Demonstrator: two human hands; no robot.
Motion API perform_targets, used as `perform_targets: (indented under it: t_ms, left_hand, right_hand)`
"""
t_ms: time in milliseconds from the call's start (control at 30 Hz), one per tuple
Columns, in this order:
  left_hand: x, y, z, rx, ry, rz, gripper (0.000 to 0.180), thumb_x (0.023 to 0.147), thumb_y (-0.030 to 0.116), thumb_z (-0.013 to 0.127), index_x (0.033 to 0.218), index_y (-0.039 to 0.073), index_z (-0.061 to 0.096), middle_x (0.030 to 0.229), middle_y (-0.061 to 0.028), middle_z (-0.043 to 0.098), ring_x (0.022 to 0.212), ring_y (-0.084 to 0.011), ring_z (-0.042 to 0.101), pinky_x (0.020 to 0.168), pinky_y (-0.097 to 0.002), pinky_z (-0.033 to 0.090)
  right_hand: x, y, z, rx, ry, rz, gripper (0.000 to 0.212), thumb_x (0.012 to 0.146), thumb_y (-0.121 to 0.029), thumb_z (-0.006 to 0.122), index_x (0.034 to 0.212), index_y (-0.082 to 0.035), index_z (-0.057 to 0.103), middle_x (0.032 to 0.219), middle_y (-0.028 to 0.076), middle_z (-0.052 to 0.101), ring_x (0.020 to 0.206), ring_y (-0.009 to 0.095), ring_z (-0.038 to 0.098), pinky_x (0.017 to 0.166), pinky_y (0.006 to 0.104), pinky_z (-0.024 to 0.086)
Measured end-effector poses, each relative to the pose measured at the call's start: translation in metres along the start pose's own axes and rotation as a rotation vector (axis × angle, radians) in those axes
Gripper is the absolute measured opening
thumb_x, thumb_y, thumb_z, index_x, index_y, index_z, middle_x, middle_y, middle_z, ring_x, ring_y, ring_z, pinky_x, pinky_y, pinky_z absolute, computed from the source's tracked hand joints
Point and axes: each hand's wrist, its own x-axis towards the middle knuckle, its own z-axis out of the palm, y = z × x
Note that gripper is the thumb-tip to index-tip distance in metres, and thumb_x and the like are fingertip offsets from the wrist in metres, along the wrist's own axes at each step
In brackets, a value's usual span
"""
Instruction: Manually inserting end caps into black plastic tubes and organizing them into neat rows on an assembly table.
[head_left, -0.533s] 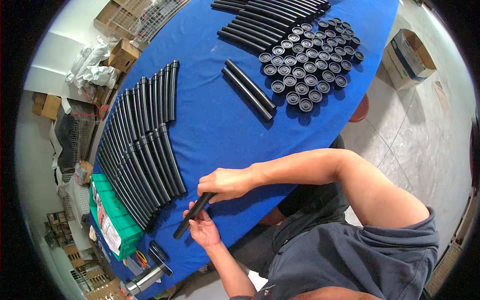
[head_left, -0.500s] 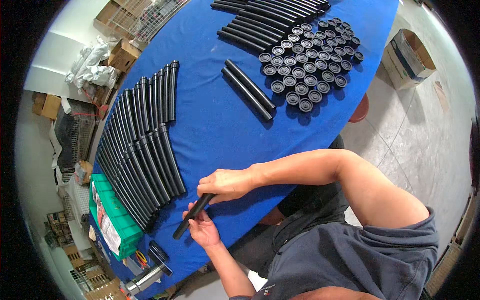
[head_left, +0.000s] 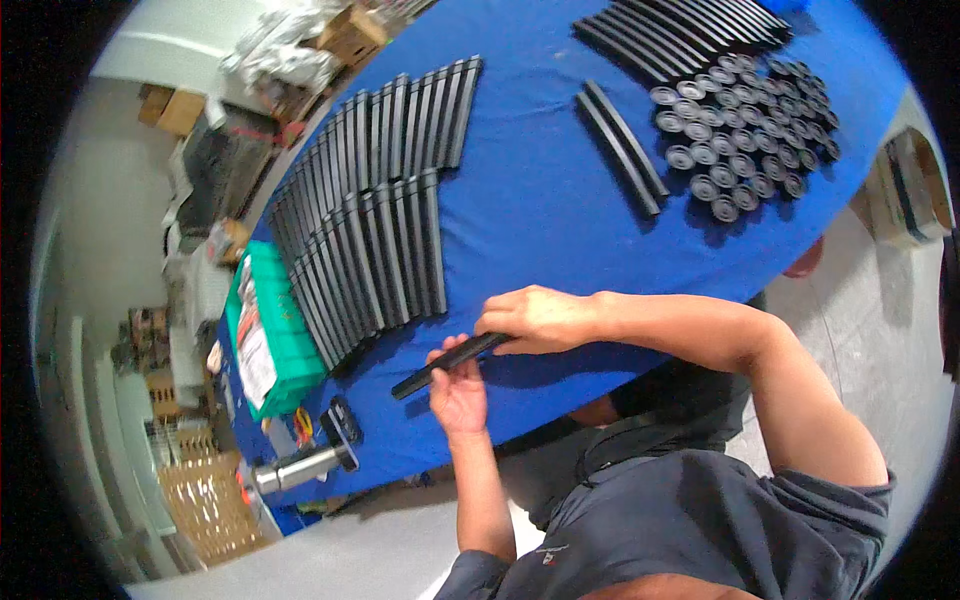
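Over the near edge of the blue-covered table, a black tube (head_left: 425,380) slants between my hands. My right hand (head_left: 540,318) closes from above around its upper right end, and the fingers hide that end. Palm up, my left hand (head_left: 460,395) holds the tube's middle between thumb and fingers. To the left lie overlapping rows of black tubes (head_left: 385,225) with wider collars at their far ends. Two loose black tubes (head_left: 622,148) lie side by side farther off. Right of them stands a cluster of round black caps (head_left: 740,140), with more tubes (head_left: 680,38) behind.
A green plastic crate (head_left: 295,340) with papers on its side sits at the table's left edge. Close by is a silver cylindrical device (head_left: 300,468) with a black end. An opened cardboard box (head_left: 905,195) and a reddish stool (head_left: 805,258) are beyond the right edge.
The whole view has swung, so the table's contents appear farther right and higher. Both hands keep their hold on the black tube, which now lies at a flatter slant in the picture.
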Motion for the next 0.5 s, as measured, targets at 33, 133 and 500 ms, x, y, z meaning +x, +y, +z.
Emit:
perform_targets:
  t_ms: [33, 133, 500]
  left_hand:
    - [-0.002, 0.001, 0.001, 0.029, 0.021, 0.007, 0.030, 0.090, 0.009, 0.063, 0.119, 0.001, 0.060, 0.131, -0.0200, 0.057, 0.130, -0.0355, 0.047, 0.113, -0.0472, 0.038]
    - [-0.001, -0.004, 0.008, 0.088, 0.037, 0.003, 0.027, 0.090, 0.007, 0.064, 0.116, 0.002, 0.061, 0.130, -0.0200, 0.057, 0.130, -0.0354, 0.047, 0.113, -0.0484, 0.038]
    - [-0.001, -0.003, 0.012, 0.147, 0.082, 0.045, 0.026, 0.090, 0.004, 0.064, 0.115, 0.005, 0.057, 0.124, -0.0208, 0.061, 0.125, -0.0365, 0.052, 0.106, -0.0460, 0.047]
  right_hand:
    - [0.001, -0.002, -0.002, 0.092, -0.034, 0.120, 0.030, 0.082, -0.020, 0.070, 0.102, -0.002, 0.057, 0.088, 0.016, 0.060, 0.084, 0.033, 0.063, 0.071, 0.0429, 0.051]
    - [0.007, -0.008, -0.018, 0.410, -0.205, 0.563, 0.031, 0.085, -0.024, 0.071, 0.102, -0.001, 0.060, 0.079, 0.016, 0.063, 0.076, 0.030, 0.065, 0.067, 0.0388, 0.050]
    - [0.005, -0.006, -0.008, 0.185, -0.138, 0.308, 0.029, 0.085, -0.021, 0.068, 0.101, 0.002, 0.059, 0.082, 0.020, 0.064, 0.077, 0.038, 0.064, 0.070, 0.0455, 0.049]
